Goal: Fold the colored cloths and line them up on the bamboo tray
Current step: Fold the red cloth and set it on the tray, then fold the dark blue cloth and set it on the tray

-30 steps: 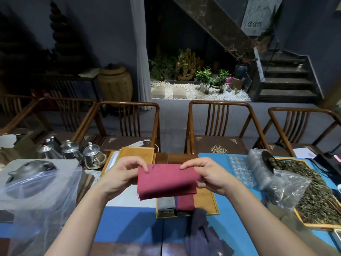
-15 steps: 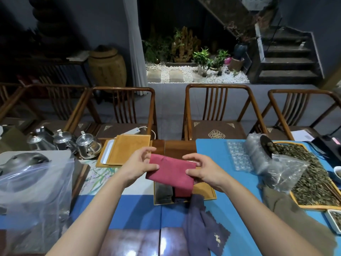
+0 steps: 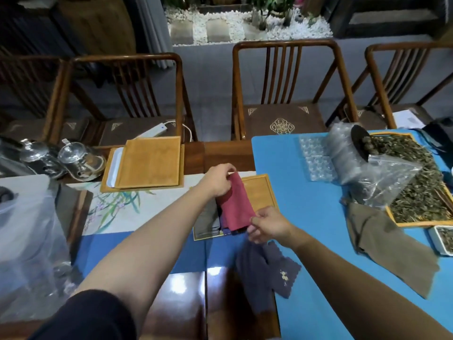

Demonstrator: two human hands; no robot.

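Note:
A folded red cloth lies lengthwise over the bamboo tray in the middle of the table. My left hand pinches its far end. At the near end my right hand pinches the other corner. To the left of the red cloth a folded grey cloth lies on the tray, with a dark folded one partly hidden between them. A loose blue-grey cloth with a small embroidered motif lies crumpled on the table just below the tray. An olive-brown cloth lies spread out to the right.
A stack of bamboo trays stands at the back left beside small metal teapots. A large tray of loose tea leaves and plastic bags fill the right side. A clear plastic bag sits at the left. Wooden chairs line the far edge.
The red cloth went from being held up crosswise in the air to lying lengthwise down on the tray. My left hand moved to its far end, my right to its near end. The view tilted down.

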